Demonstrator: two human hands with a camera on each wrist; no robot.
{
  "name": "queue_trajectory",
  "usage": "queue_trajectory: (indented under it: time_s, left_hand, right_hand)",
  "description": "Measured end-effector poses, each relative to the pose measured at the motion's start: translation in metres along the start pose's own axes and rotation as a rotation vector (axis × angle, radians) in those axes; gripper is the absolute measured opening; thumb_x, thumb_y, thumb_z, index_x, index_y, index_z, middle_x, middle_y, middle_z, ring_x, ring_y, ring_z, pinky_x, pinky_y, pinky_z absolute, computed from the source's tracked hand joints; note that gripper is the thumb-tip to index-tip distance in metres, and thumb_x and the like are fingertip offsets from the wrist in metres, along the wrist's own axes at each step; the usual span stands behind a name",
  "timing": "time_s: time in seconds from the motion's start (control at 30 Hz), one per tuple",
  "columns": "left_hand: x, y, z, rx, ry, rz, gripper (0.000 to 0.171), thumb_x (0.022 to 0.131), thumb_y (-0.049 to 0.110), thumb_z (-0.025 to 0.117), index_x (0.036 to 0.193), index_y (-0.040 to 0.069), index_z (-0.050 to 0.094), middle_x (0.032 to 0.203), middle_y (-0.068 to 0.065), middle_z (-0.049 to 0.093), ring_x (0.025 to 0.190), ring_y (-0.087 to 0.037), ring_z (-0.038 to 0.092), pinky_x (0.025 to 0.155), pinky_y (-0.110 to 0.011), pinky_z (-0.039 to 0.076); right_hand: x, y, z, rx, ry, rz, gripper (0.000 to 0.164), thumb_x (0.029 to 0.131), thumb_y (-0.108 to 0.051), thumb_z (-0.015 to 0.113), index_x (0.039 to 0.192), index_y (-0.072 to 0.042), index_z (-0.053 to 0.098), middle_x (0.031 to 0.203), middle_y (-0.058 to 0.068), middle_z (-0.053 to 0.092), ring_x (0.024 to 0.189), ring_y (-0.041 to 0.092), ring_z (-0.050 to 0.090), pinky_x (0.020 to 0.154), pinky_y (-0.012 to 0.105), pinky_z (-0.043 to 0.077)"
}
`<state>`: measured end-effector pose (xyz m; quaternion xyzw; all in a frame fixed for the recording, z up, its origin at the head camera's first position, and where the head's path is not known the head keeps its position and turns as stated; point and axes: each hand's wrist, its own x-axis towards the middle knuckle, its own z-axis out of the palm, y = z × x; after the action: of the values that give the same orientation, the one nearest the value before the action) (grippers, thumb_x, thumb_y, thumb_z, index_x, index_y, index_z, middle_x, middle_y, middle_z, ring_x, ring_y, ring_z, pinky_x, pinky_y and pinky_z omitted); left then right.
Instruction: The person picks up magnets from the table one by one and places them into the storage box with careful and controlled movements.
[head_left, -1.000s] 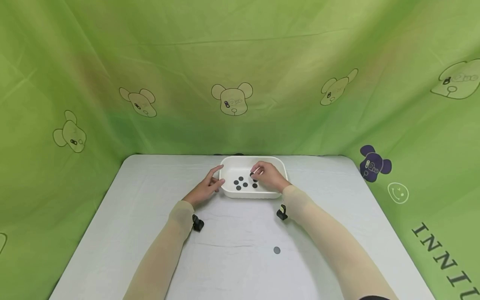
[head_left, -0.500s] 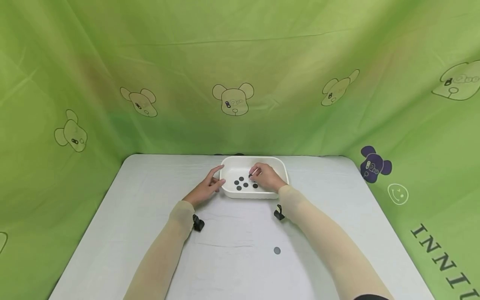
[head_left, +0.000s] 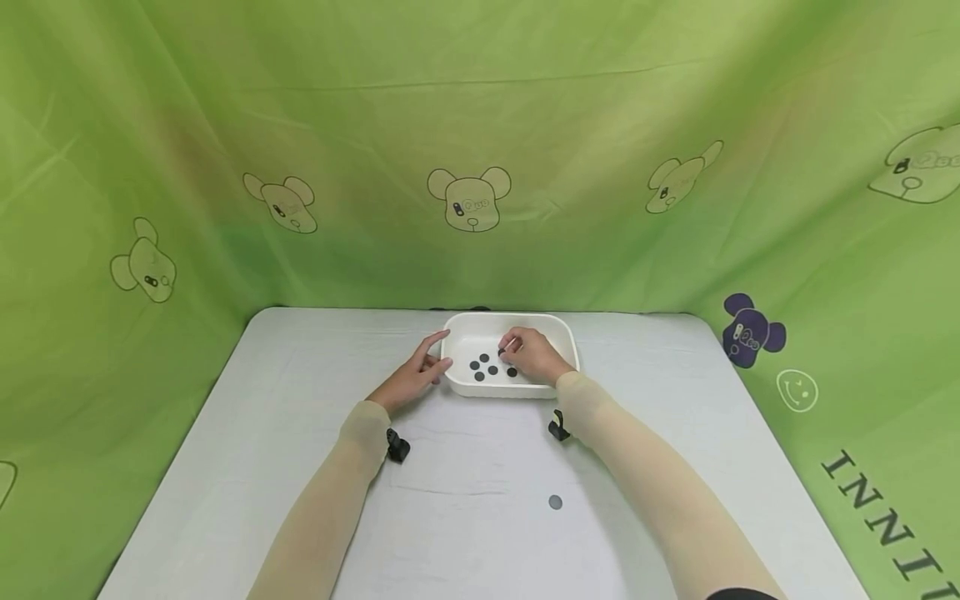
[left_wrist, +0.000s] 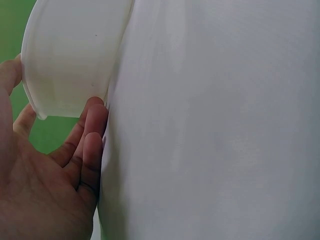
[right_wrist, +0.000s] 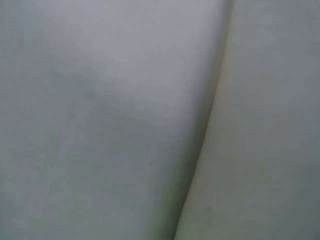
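A white tray (head_left: 512,392) with rounded corners stands at the far middle of the table. My left hand (head_left: 408,379) holds its left end, thumb and index finger at the rim; in the left wrist view, the other fingers of the left hand (left_wrist: 55,175) lie against the outer wall of the tray (left_wrist: 75,60). Inside the tray, my right hand (head_left: 534,354) pinches a small dark disc (head_left: 502,352) between thumb and fingertips. Several dark round discs (head_left: 492,370) lie flat on the tray floor left of it, and another disc (head_left: 512,372) lies just below the hand.
A single grey disc (head_left: 555,502) lies on the white-covered table (head_left: 465,533) near the right forearm. Green printed cloth (head_left: 360,267) hangs behind and on both sides. The right wrist view shows only pale surfaces, without hand or disc.
My right hand has shifted slightly left and down inside the tray with the pinched disc, then held nearly still. The left hand keeps its place on the tray.
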<state>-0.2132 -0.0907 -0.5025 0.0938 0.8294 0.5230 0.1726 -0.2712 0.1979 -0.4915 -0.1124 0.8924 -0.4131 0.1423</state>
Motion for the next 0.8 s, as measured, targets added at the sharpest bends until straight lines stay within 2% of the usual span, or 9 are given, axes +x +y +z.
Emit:
queue_trajectory:
  time_s: [0.8]
  left_hand:
    - [0.0002,0.0003,0.0,0.005,-0.005,0.007,0.067,0.111,0.049,0.056,0.169,0.045,0.022,0.122,-0.013,0.067,0.103,-0.024,0.066,0.106,-0.055,0.046]
  right_hand:
    - [-0.0022,-0.0013,0.0018,-0.014,0.021,-0.026,0.015,0.098,-0.008,0.076,0.112,-0.004,0.071,0.097,0.009,0.071,0.085,0.019,0.063,0.081,0.033,0.05]
